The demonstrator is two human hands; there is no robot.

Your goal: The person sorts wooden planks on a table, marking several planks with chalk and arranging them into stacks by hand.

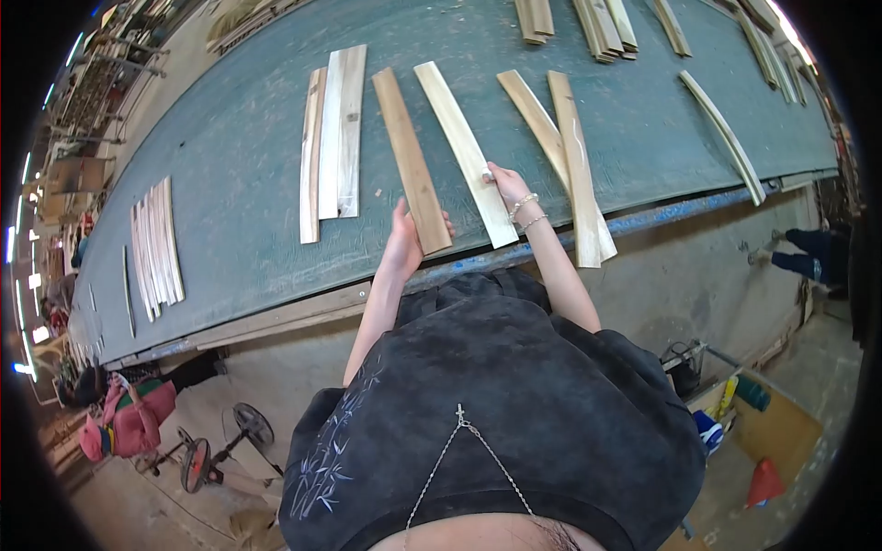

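My left hand (402,241) is wrapped round the near end of a brown wood slat (411,165), thumb on one side and fingertips showing on the other. A paler wood slat (459,147) slants beside it, and my right hand (507,184) grips its right edge, a bracelet on the wrist. To the right, two wood slats (579,165) lie crossed, their near ends jutting past the table edge. Left of my hands, several light slats (347,129) lie side by side on the green table (248,184).
A row of narrow strips (156,243) lies at the far left. Stacked slats (597,28) sit at the back, and a single strip (726,138) lies to the right. Fans (253,422) and a person in pink (138,418) are at lower left; another person (818,257) stands at right.
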